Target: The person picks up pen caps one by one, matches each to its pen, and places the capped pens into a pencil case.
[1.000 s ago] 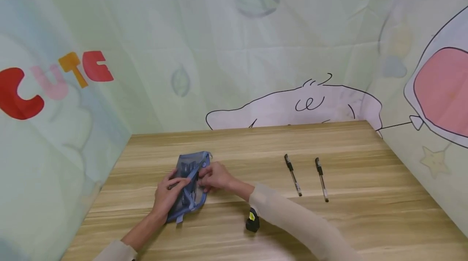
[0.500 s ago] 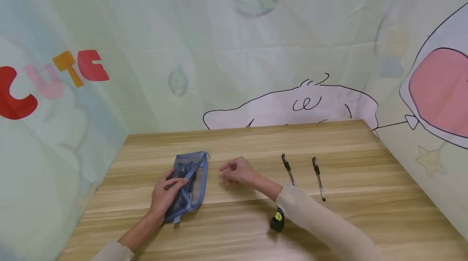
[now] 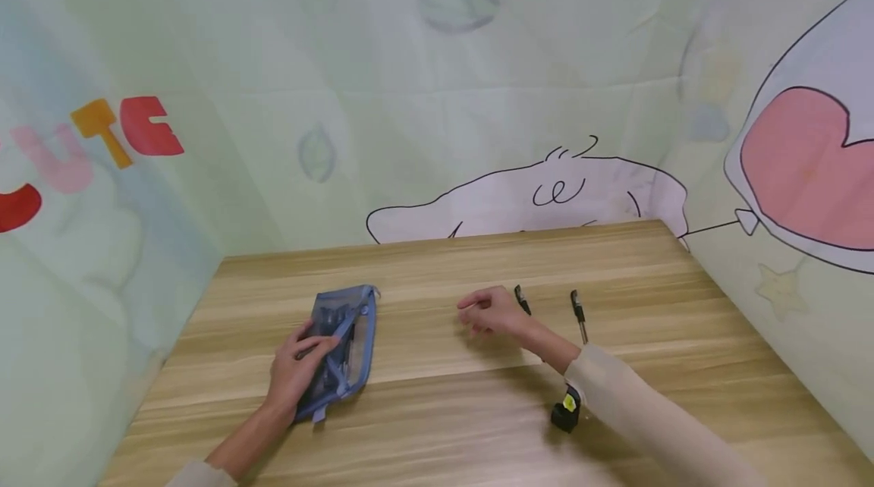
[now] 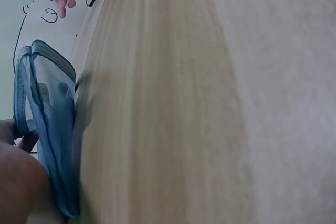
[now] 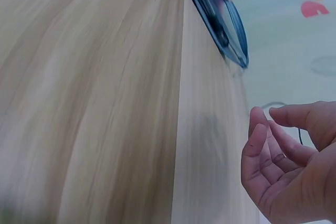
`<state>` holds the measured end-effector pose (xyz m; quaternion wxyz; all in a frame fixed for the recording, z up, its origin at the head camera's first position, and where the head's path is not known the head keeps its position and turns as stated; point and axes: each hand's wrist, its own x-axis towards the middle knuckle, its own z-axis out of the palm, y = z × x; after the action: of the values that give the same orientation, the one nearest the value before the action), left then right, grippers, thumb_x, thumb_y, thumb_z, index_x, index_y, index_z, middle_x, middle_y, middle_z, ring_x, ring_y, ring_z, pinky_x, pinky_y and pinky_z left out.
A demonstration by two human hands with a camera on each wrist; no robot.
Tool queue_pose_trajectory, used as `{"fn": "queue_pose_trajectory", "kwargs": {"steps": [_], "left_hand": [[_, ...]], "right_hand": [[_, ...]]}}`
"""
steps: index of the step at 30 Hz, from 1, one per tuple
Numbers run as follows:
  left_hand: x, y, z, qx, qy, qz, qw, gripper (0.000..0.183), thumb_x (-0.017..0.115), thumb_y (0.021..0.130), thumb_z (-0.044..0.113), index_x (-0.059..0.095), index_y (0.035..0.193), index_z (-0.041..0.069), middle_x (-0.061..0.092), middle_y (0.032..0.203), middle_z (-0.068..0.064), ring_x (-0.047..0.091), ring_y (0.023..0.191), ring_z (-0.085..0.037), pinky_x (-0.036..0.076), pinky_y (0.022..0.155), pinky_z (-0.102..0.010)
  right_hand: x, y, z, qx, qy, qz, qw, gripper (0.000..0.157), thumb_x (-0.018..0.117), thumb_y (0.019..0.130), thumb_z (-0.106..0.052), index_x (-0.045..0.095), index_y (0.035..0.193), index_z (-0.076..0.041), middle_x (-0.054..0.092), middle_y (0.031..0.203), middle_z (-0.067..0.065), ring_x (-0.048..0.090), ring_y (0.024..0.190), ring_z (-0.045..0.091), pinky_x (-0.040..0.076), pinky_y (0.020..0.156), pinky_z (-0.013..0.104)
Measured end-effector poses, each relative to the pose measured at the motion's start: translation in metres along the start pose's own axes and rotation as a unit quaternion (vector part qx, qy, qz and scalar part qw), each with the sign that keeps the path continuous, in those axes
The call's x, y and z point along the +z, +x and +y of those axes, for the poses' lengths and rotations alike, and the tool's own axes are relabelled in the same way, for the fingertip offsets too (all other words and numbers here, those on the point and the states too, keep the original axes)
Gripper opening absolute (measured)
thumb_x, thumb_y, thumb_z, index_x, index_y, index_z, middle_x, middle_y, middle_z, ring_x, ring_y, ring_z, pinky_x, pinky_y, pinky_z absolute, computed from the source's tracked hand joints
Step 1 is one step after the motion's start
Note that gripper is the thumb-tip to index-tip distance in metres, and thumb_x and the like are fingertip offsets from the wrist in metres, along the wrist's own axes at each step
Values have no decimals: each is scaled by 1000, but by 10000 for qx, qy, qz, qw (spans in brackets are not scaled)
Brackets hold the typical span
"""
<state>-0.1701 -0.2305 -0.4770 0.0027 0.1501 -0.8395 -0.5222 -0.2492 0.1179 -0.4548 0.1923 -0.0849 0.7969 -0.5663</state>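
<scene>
A blue mesh zip pencil case (image 3: pixel 369 344) lies on the left part of the table, its zip side gaping, with dark pens inside. My left hand (image 3: pixel 293 369) holds it, thumb over the edge of the opening; in the left wrist view the fingers are partly hidden behind the case (image 4: pixel 60 145). Over the table's middle hovers my right hand (image 3: pixel 497 311), fingers loosely bent. The right wrist view shows that hand (image 5: pixel 283 174) holding nothing. Nearest to it is a black-capped pen (image 3: pixel 522 298), partly hidden by the right wrist.
A second black-capped pen (image 3: pixel 578 311) lies farther right, its lower end covered by the right sleeve (image 3: pixel 635 396). A small black device with a yellow mark (image 3: pixel 565 413) sits at the right wrist. Printed cloth walls (image 3: pixel 328 115) enclose the wooden table (image 3: pixel 423 426).
My right hand has left the pencil case's opening and moved right, toward the pens. The left hand keeps its hold on the case. The head view has turned slightly right.
</scene>
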Motion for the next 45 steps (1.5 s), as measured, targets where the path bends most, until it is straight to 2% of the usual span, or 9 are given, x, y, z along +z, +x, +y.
{"fn": "queue_pose_trajectory", "kwargs": {"steps": [5,10,16,23,29,34,40,45], "left_hand": [[1,0,-1,-11,28,-78,10000,52,74,93,40,72,120,-4,31,167,-14,19,156,-42,20,125,-59],[-1,0,-1,10,112,-74,9999,52,73,94,40,71,121,-5,31,167,-14,21,156,-42,22,124,-59],[0,0,2,-72,87,-143,9998,54,73,94,41,71,122,-4,29,168,-13,17,157,-43,17,126,-60],[-1,1,1,0,95,-102,9999,52,73,94,41,72,121,-4,30,168,-13,18,157,-43,17,125,-60],[0,0,0,3,69,-112,9999,50,73,94,40,72,120,-4,30,168,-14,18,157,-43,18,126,-60],[1,0,0,-20,91,-71,9999,52,73,94,42,72,120,-3,30,167,-14,18,156,-43,17,126,-60],[1,-1,-2,-24,159,-77,9998,51,73,94,41,73,120,-2,30,167,-14,18,156,-43,17,125,-61],[1,0,-3,105,216,-18,9997,49,73,93,41,74,118,-2,33,166,-15,20,156,-44,18,124,-62]], "right_hand": [[-22,-8,8,148,99,237,9996,29,69,93,-8,69,118,6,77,97,21,68,63,13,55,57,24],[-43,-11,14,312,28,418,9986,29,66,97,-11,68,121,5,76,99,17,69,67,12,56,58,24],[-64,-16,22,384,206,579,9974,32,66,98,-11,65,124,8,75,91,13,68,65,10,57,58,23],[-81,-19,25,230,175,820,9962,35,65,98,-9,63,126,12,76,99,18,67,65,8,57,58,23],[-94,-23,29,81,91,889,9960,38,64,98,-9,60,127,15,74,96,19,66,65,8,58,58,25],[-100,-27,32,139,-121,882,9959,35,63,99,-8,60,125,15,73,93,17,66,66,8,58,58,24],[-91,-26,44,471,-386,601,9963,37,69,96,-9,60,127,11,70,93,12,66,70,10,60,61,25],[-81,-24,47,300,-799,708,9938,39,74,93,-10,62,124,10,70,91,13,65,70,11,61,59,27]]}}
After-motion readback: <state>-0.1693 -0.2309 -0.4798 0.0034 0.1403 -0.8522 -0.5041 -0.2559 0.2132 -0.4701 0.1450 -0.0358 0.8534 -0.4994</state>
